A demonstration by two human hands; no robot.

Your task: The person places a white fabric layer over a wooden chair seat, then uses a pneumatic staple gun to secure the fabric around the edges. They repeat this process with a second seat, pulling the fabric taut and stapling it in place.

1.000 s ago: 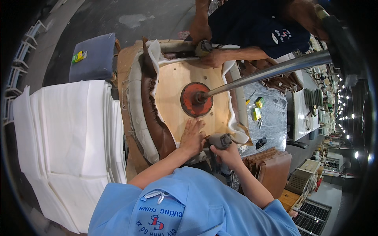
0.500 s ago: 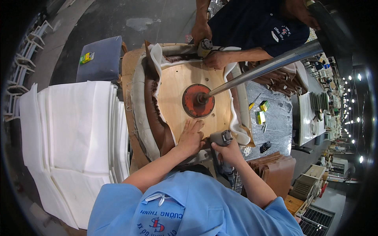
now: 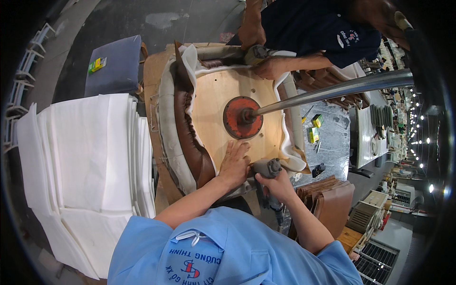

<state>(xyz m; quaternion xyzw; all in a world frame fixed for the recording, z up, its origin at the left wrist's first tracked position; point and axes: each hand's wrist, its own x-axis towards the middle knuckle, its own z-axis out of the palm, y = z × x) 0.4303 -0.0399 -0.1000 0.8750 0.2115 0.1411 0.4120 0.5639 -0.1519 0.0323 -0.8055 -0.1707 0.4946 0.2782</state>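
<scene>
Right hand (image 3: 278, 184) clamped around grey pneumatic stapler (image 3: 267, 168), nose aimed up at near edge of plywood seat base (image 3: 223, 102). Left hand (image 3: 234, 165) just beside it, fingers spread flat, pinning brown leather cover (image 3: 190, 137) down. Beyond: red round plate (image 3: 242, 117) on steel pole (image 3: 332, 90); co-worker's hand (image 3: 270, 68) at far rim.

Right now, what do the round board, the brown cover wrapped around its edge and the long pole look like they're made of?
Round board: pale plywood by the look, matte, faint grain. Brown cover: leather or a leather-like sheet, glossy, creased and gathered. Long pole: bare polished metal, bright reflections along it. It meets a red disc, probably painted metal, worn dull.
</scene>
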